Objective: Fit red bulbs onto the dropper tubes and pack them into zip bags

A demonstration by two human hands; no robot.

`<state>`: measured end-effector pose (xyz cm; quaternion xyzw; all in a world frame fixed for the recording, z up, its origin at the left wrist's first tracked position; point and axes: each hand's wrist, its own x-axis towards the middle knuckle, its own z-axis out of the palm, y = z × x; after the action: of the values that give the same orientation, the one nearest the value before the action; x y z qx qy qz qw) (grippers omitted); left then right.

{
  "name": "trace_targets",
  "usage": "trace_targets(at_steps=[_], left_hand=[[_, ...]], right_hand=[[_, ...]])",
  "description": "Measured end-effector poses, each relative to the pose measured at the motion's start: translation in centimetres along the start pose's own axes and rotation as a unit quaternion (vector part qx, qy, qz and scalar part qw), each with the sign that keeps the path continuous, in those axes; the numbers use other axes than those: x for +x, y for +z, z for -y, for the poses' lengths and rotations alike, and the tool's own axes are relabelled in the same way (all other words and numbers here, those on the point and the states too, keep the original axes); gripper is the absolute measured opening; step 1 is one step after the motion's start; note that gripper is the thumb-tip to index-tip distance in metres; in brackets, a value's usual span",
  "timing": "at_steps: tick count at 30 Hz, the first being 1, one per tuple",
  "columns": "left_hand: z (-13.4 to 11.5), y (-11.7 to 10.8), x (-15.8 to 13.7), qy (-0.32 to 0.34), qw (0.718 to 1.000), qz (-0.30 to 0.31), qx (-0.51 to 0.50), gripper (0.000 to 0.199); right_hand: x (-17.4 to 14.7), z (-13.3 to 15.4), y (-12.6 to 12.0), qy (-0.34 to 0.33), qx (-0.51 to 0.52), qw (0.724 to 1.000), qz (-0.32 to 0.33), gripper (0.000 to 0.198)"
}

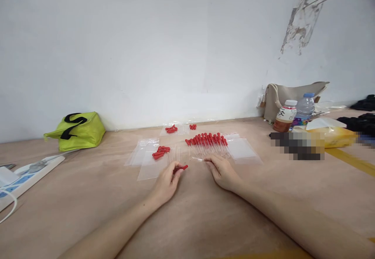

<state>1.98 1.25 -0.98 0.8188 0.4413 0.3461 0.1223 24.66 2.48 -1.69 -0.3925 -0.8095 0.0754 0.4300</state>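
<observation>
red bulb [185, 167] in the left hand [168, 181], clear tube [198, 159] in the right hand [222, 172]

the fan of red-topped droppers [207, 141] lies on the brown-covered table [187, 220], bulbs toward the wall [175, 48], thin clear stems away from it. in front of the fan and to its left, the left hand has its thumb and fingers clamped on the red bulb, whose end pokes out past the fingertips. the right hand is just in front of the fan, its thumb and fingers together on the clear tube; the red bulb and the clear tube are apart.

left of the fan, loose tubes [175, 154] lie side by side, and beyond them a heap of red bulbs [161, 153] rests on clear bags [149, 171]. a second set of clear bags [245, 152] sits just right of the fan. well to the left of the fan are a lime-green bag [84, 134] and a white power strip [38, 174]; well to its right, a white-capped bottle [285, 116], a blue-capped bottle [305, 108] and a beige bag [270, 104].
</observation>
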Motion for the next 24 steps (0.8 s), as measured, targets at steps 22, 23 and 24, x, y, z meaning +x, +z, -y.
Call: trace_targets(at_steps=[22,23,24], left_hand=[[-0.9,0.2,-0.1,0.015,0.997,0.009,-0.081,0.017],[-0.9,0.3,-0.1,0.017,0.996,0.003,-0.083,0.016],[-0.8,0.3,-0.1,0.019,0.996,-0.001,-0.083,0.016]], right_hand=[[-0.7,1.4,0.1,-0.016,-0.008,0.995,0.095,0.014],[-0.7,1.3,0.1,-0.017,-0.008,0.995,0.096,0.014],[-0.7,1.3,0.1,-0.02,-0.009,0.995,0.097,0.014]])
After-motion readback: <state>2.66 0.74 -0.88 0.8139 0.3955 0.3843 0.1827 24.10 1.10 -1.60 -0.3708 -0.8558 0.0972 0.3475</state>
